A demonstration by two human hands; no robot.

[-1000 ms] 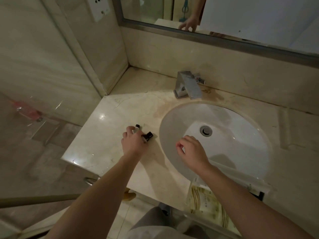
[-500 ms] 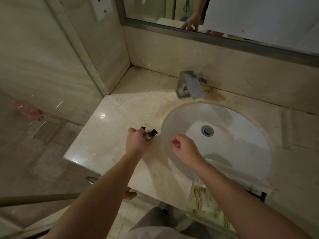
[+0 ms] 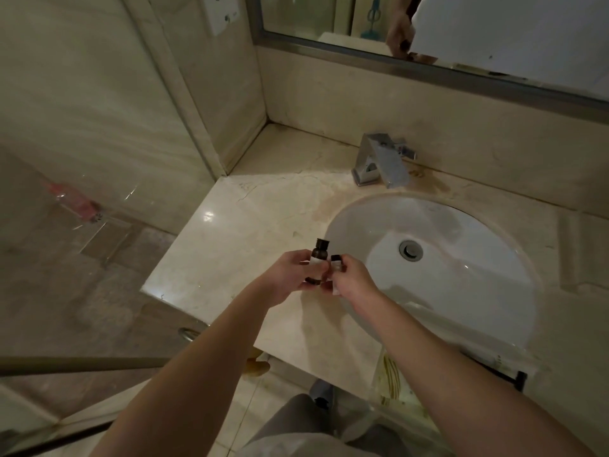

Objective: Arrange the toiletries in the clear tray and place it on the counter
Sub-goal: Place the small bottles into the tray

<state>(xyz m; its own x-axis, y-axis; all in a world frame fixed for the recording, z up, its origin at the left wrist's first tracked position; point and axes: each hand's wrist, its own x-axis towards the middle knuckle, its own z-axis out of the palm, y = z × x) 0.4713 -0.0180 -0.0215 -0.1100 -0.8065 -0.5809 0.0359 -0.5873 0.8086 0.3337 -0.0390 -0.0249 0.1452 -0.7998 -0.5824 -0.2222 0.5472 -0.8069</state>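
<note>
Left hand [image 3: 290,278] grips a dark bottle [image 3: 319,258] (upright) — right hand [image 3: 349,280] pinches a smaller bottle [image 3: 336,263].

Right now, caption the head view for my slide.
Left hand and right hand each hold a small bottle above the counter.

I held a small dark brown bottle [image 3: 319,258], white-labelled and black-capped, upright above the table [image 3: 230,245], with a second black-capped bottle [image 3: 336,263] just beside it.
</note>
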